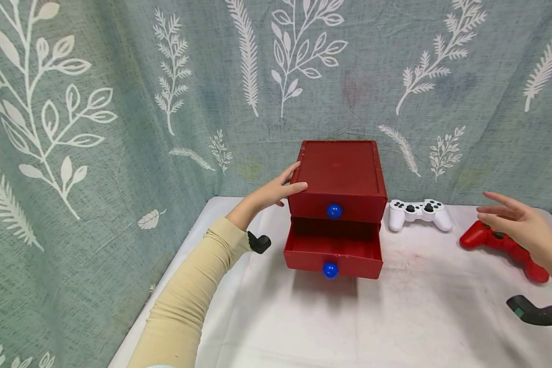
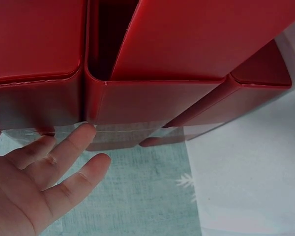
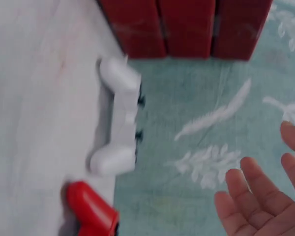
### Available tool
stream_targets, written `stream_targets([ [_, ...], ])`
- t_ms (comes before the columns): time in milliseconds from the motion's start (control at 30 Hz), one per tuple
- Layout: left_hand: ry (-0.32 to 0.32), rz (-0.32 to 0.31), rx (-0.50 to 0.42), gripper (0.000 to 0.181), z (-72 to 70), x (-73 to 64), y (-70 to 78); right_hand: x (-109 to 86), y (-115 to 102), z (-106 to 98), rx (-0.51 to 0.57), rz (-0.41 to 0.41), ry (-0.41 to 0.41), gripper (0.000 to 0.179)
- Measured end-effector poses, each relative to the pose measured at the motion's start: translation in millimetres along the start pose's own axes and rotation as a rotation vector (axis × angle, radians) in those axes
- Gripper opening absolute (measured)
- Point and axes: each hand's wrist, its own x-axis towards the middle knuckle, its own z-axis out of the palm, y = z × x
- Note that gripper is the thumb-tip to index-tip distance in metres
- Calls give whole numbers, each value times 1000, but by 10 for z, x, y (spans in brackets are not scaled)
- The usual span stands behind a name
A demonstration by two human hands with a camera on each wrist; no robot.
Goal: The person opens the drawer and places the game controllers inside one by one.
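Observation:
A dark red drawer box (image 1: 338,168) with blue knobs stands at the back middle in the head view. Its upper drawer is closed, while the drawer below (image 1: 333,261) is pulled out and looks bare inside. My left hand (image 1: 276,191) lies at the box's top left edge, fingers spread and thumb over the top. In the left wrist view, those extended fingers (image 2: 71,147) are beside the box's side wall. Over at the right, my right hand (image 1: 526,227) hovers above a red game controller (image 1: 499,243), its fingers loosely extended and holding nothing.
Between the box and the red controller lies a white game controller (image 1: 418,213), near the back of the white-covered table (image 1: 395,317). A green leaf-patterned curtain (image 1: 202,76) hangs behind and along the left. Small black wrist devices (image 1: 259,243) sit on both wrists.

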Motion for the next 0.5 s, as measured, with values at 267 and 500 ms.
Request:
stream_targets([
  [267, 6, -5, 5, 73, 0, 10, -14, 542, 1224, -256, -11, 81, 34, 73],
  [500, 9, -6, 16, 73, 5, 23, -23, 691, 1888, -421, 75, 172, 63, 76],
])
